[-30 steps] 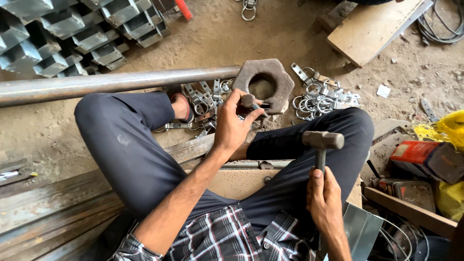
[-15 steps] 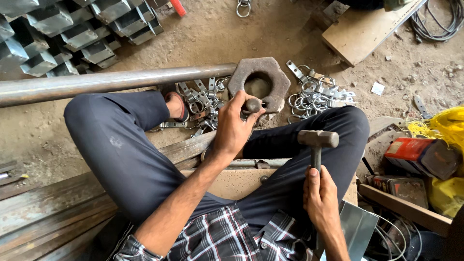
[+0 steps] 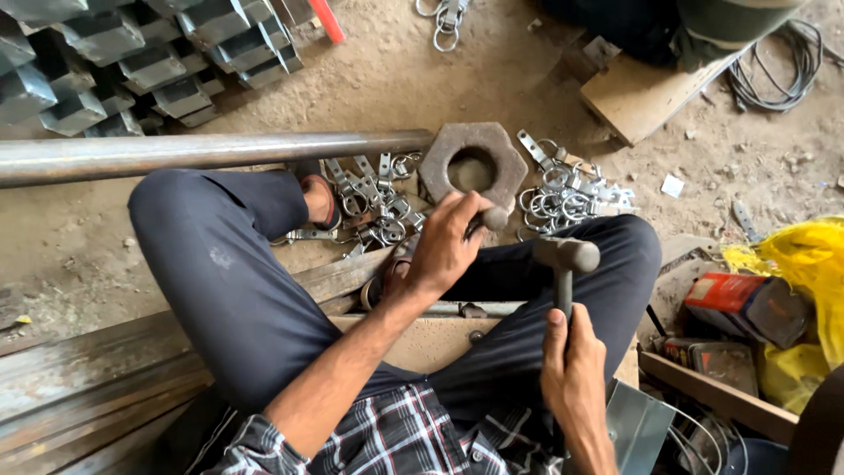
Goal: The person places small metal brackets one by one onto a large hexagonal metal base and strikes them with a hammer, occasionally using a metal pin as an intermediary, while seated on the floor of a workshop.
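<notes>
A large, rust-brown hexagonal nut [image 3: 473,163] with a wide round bore is seen lying flat on the dusty floor, just beyond the seated person's knees. A short dark steel punch [image 3: 491,218] with a rounded head is gripped in the closed left hand [image 3: 444,246], and its head is held at the near edge of the nut; whether its lower end actually touches the nut, or a small part beneath it, cannot be told, since the fingers cover that spot. A hammer [image 3: 565,264] with a dark cylindrical head is clasped by its handle in the closed right hand [image 3: 573,365], the head being raised to the right of the punch and apart from it. A long steel pipe [image 3: 211,151] is laid across the floor to the left of the nut, and heaps of bright metal clips with rings [image 3: 571,189] are scattered on both sides. Compared with half a second earlier, the grip of both hands is unchanged, and the hammer head is found at much the same height beside the punch.
</notes>
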